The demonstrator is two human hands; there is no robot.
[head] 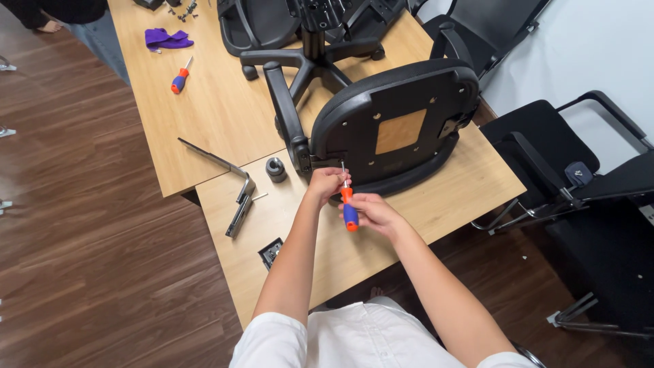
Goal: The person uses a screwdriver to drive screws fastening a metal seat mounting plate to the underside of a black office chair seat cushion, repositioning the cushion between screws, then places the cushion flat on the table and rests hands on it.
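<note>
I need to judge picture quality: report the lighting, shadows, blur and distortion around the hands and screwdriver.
Head view: even indoor light, soft shadows under the chair seat; left hand, right hand and screwdriver reasonably sharp; wide-angle bending of table edges; no strong glare.

Dark wood-plank floor [102, 259] on the left and lower right. 2 light wooden tables [218, 116] set edge to edge at center. Pale wall [586, 48] at upper right, black chairs [565, 163] lined along it. Even, diffuse indoor lighting throughout
</note>
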